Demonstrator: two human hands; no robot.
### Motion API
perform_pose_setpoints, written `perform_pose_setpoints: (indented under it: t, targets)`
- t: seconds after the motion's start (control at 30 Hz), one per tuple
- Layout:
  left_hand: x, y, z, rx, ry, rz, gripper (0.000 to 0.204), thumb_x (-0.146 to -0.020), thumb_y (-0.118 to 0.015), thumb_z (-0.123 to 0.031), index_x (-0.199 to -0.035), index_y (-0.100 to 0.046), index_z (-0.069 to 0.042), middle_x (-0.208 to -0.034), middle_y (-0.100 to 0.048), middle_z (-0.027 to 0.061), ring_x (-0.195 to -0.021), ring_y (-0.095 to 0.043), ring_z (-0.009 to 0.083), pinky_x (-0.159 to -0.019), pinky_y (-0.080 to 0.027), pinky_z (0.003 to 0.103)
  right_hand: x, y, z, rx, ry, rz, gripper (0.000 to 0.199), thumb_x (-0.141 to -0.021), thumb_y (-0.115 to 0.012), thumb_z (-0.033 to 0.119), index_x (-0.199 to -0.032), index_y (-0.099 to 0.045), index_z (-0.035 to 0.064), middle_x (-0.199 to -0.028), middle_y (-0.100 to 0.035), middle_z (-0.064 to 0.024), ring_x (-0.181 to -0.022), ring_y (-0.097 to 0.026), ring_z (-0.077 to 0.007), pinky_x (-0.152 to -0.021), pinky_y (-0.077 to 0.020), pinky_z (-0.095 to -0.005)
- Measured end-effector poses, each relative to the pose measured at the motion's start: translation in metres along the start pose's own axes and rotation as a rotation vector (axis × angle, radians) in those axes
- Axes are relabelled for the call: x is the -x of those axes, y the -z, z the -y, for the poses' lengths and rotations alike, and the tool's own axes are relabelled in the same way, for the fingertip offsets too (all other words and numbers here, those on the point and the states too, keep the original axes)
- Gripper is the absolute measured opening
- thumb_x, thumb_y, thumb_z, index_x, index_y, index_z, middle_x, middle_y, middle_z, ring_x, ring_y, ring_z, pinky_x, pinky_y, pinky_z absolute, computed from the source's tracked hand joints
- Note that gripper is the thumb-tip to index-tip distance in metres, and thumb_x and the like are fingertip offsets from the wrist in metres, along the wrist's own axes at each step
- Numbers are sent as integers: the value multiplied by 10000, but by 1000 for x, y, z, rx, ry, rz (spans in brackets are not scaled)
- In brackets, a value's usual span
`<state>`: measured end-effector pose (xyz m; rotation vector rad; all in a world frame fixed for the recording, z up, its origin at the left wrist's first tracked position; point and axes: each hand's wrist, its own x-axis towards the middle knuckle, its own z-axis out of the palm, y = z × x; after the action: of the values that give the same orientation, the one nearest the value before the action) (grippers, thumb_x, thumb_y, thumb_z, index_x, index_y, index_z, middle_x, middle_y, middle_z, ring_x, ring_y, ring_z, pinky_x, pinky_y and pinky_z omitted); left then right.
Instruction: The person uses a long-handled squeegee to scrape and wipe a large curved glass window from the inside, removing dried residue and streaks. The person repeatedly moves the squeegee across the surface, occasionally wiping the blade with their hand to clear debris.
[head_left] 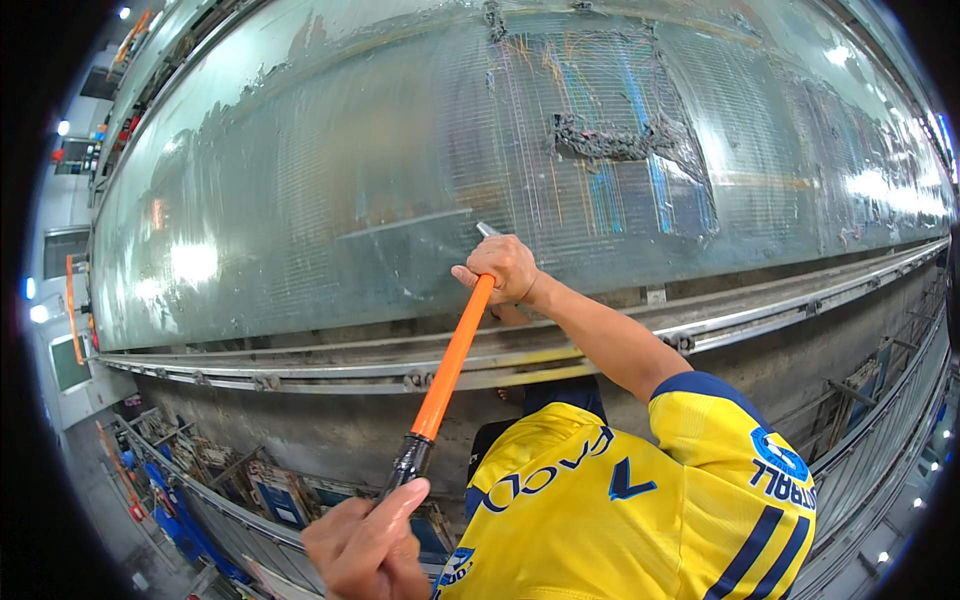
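My right hand (502,266) is closed round the upper part of an orange pole (450,358), close to its silver tip. Lower down, my left hand (370,548) is wrapped about the black grip (410,462) at the pole's near end. The pole slants from lower left up toward a broad, wet, shiny greenish surface (300,230). Just beyond the tip a thin pale straight strip (405,223) lies on that surface; whether it is joined to the pole cannot be made out. Farther right, dark clumpy sludge (615,140) sits on fine ridged lines.
A metal rail (330,372) runs along the near edge of the wet surface, with a grey trough-like strip beneath it. At lower left are a railing, framed panels and blue material (190,515). Another railing (880,420) stands at right.
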<state>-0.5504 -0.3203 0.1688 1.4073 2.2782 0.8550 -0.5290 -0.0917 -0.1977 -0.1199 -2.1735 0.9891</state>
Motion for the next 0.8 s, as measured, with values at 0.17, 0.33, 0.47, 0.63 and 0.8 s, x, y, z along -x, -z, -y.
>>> perform_pose_setpoints:
  t: [0.17, 0.33, 0.47, 0.63, 0.8]
  targets:
    - [-95, 25, 37, 124, -9, 48, 240, -970, -608, -75, -1045, -763, 93, -803, -750, 143, -480, -555, 144, -470, -410, 294, -61, -1, -61, -3, -49, -41, 480, -924, -701, 265, -545, -451, 108, -510, -493, -84, -484, -535, -337, -459, -406, -451]
    - [-186, 19, 83, -109, -358, -225, 238, -943, -626, -85, -1073, -739, 78, -741, -709, 134, -468, -517, 146, -480, -402, 295, -137, 5, -127, -5, -52, -36, 478, -937, -693, 276, -552, -459, 113, -516, -498, -90, -503, -535, -355, -469, -405, -453]
    - [-244, 19, 108, -29, -168, -169, 289, -990, -589, -149, -1105, -712, 86, -735, -633, 85, -478, -443, 62, -476, -344, 246, -202, 12, -202, 51, -28, -35, 451, -930, -706, 262, -566, -490, 108, -529, -497, -107, -503, -532, -362, -483, -408, -453]
    - [-337, -40, 134, 155, 11, -158, 215, -980, -602, -53, -1120, -753, 9, -952, -769, 140, -635, -601, 68, -573, -454, 267, -294, 51, -327, 260, 1, 36, 284, -901, -694, 285, -651, -631, 165, -626, -629, -85, -624, -635, -360, -578, -515, -476]
    - [-298, -82, 199, -95, -347, -361, 336, -1030, -578, -99, -1331, -639, 39, -848, -711, 32, -632, -526, 69, -552, -406, 249, -349, 41, -322, 270, 235, 269, 312, -891, -721, 294, -646, -591, 148, -635, -614, -62, -681, -642, -327, -737, -503, -486]
